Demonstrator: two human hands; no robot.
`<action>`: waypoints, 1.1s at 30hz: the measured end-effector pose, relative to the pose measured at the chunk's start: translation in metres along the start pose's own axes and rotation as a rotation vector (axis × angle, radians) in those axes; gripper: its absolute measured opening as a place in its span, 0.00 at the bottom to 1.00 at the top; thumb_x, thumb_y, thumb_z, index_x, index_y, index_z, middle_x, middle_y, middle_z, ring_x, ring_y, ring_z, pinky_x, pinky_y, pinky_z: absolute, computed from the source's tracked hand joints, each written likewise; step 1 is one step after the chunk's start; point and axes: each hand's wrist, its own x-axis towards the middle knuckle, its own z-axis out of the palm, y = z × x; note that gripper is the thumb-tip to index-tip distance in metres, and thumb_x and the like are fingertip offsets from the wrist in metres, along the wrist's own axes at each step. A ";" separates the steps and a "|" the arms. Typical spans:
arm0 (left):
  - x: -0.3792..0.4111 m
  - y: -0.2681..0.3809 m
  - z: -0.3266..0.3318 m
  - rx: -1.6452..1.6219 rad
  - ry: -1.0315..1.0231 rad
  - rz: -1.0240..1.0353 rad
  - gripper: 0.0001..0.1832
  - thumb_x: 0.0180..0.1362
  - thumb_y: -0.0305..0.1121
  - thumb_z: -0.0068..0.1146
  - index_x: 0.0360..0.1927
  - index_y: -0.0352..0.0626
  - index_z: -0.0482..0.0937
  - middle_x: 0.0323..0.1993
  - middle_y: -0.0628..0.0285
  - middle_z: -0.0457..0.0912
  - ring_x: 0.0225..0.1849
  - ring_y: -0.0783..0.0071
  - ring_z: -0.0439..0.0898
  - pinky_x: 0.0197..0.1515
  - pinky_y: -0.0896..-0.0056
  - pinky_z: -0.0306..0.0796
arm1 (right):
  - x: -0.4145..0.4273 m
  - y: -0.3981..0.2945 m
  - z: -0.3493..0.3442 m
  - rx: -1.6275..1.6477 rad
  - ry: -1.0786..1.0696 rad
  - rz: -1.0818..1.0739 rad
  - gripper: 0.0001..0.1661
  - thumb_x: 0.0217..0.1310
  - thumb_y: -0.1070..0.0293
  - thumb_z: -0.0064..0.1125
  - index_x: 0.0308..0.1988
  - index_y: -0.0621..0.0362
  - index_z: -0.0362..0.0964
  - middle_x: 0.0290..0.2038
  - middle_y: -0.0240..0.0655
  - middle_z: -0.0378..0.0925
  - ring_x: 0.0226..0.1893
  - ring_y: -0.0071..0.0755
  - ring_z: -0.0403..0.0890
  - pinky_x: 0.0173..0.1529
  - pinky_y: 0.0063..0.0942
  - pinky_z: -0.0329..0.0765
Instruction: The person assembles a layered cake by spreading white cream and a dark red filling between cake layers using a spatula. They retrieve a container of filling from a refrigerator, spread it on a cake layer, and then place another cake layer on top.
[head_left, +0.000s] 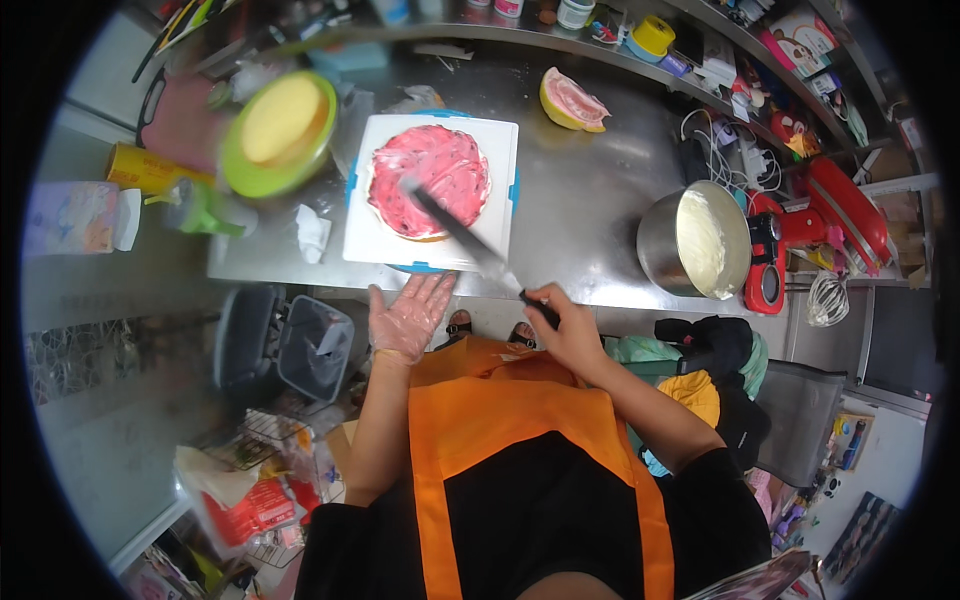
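A round cake layer (431, 154) covered in streaky pink-red spread lies on a square white board (364, 244). Under the board, a blue turntable (514, 187) shows at the edges. My right hand (566, 330) grips the black handle of an icing spatula (459, 231). Its blurred blade reaches over the cake to near the middle of the pink surface; whether it touches is unclear. In a clear plastic glove, my left hand (409, 319) is palm up with fingers apart at the table's front edge, its fingertips close to the turntable's near rim. Nothing lies in it.
Left of the board are a yellow sponge cake (281, 120) on a green plate (255, 180) and a crumpled tissue (311, 234). A cut pomelo piece (566, 112) lies at the back. To the right stand a steel bowl of cream (660, 240) and a red stand mixer (844, 210).
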 end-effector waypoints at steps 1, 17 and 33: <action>-0.002 0.005 -0.001 -0.001 -0.010 0.034 0.57 0.67 0.76 0.35 0.79 0.31 0.46 0.80 0.38 0.49 0.79 0.35 0.54 0.76 0.40 0.59 | 0.000 -0.005 -0.006 -0.078 -0.024 -0.014 0.14 0.68 0.69 0.65 0.52 0.56 0.77 0.32 0.43 0.85 0.31 0.37 0.87 0.36 0.27 0.78; 0.007 0.030 -0.012 0.046 -0.111 -0.184 0.60 0.67 0.78 0.26 0.76 0.22 0.50 0.78 0.34 0.53 0.78 0.37 0.56 0.78 0.45 0.56 | 0.154 -0.282 -0.154 -1.159 -0.153 -0.859 0.14 0.61 0.62 0.67 0.47 0.46 0.79 0.31 0.35 0.82 0.36 0.42 0.84 0.35 0.40 0.77; 0.008 0.054 -0.035 0.052 -0.164 -0.163 0.64 0.64 0.82 0.18 0.77 0.25 0.52 0.79 0.38 0.53 0.79 0.40 0.57 0.79 0.49 0.54 | 0.218 -0.391 -0.028 -1.515 -0.503 -1.218 0.09 0.55 0.62 0.72 0.37 0.47 0.81 0.27 0.31 0.83 0.33 0.42 0.86 0.35 0.42 0.76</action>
